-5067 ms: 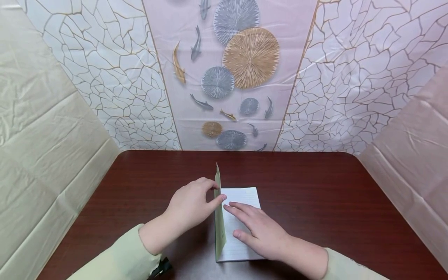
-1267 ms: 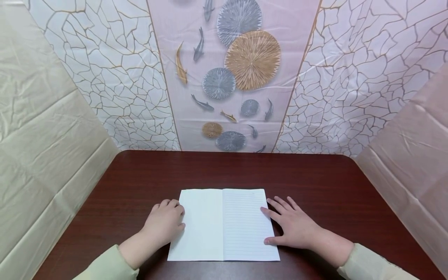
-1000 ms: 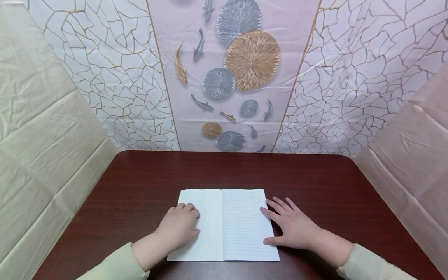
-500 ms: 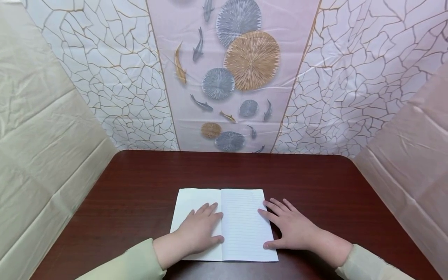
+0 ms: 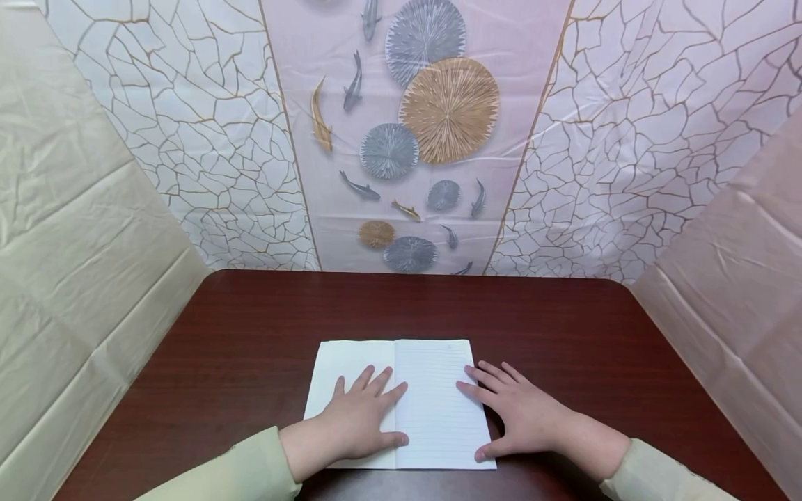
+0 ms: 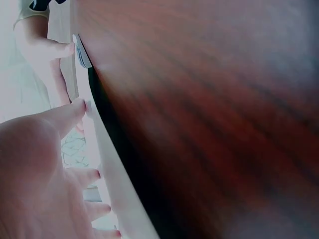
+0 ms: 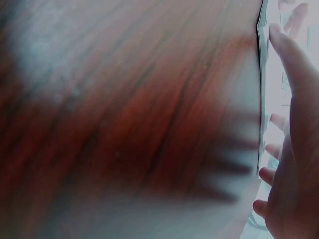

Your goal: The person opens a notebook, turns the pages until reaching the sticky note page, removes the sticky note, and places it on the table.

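Note:
A notebook (image 5: 438, 417) lies opened flat on the table, its left page (image 5: 341, 358) plain and its right page lined. My left hand (image 5: 360, 421) rests on the left page with fingers spread, thumb and index finger reaching across the centre fold. At the right edge of the lined page, my right hand (image 5: 526, 414) has its fingers spread, thumb and index fingertips on the paper. The left wrist view shows the left hand's fingertips (image 6: 79, 105) at the page surface. In the right wrist view the right hand (image 7: 304, 144) lies along the notebook's edge (image 7: 262, 99).
The dark red-brown wooden table (image 5: 250, 313) surrounds the notebook. Behind it hangs a patterned cloth (image 5: 407, 139) with fish and round motifs. Pale cloth panels stand at the left (image 5: 94, 243) and right (image 5: 739, 278).
The cover, upright earlier in my left hand, now lies folded out to the left. My left hand has then slid rightward from the page's outer edge to the fold, its fingers spreading.

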### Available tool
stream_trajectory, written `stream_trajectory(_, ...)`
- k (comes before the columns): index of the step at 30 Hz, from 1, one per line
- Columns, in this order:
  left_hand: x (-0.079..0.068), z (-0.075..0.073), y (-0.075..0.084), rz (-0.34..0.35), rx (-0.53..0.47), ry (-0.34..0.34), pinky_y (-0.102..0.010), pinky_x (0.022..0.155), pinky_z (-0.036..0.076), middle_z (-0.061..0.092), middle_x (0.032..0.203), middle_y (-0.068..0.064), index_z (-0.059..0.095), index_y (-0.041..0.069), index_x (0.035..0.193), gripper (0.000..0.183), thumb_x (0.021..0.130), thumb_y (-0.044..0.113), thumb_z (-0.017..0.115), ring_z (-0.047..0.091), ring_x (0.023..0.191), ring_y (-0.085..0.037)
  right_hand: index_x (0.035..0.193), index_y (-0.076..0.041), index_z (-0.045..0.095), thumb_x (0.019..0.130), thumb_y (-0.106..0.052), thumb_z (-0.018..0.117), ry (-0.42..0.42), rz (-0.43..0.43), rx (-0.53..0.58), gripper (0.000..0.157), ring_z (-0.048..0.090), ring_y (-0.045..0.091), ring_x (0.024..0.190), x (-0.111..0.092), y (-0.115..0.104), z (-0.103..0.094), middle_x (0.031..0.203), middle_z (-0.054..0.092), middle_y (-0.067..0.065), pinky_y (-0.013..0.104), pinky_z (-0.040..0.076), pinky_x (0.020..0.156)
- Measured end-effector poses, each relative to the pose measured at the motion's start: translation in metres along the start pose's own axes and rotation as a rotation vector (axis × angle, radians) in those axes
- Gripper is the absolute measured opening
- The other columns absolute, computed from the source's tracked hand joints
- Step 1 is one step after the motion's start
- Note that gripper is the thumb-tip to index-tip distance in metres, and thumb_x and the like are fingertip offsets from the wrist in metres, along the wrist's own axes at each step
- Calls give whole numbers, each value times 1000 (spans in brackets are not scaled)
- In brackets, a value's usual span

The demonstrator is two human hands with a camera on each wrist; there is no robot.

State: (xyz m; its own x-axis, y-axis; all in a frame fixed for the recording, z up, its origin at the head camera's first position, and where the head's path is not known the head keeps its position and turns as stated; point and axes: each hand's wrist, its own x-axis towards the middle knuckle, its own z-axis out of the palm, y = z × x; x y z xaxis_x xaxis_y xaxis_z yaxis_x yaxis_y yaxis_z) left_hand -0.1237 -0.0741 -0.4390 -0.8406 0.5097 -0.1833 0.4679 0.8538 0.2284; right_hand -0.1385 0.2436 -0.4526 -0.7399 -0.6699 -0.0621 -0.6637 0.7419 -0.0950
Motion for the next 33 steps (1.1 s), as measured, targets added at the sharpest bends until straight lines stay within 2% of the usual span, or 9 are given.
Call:
stream_trajectory(11,-2,-5,1,5,-7,-24,-75,105,18,25,163,-7,39,30,153,82,85,72,56,19,149,-37,152,-27,40,71,-89,52,49,-48,-22,103,29,35,145,-3,4,4,159,33,6,63,23,112)
stream_trajectory(33,1,-2,-2,9,-23,-18,-75,105,18,25,162,-6,40,31,153,82,84,71,58,19,149,-37,149,-24,46,70,-88,53,70,-38,-13,102,31,34,144,-2,1,3,156,38,6,64,21,112)
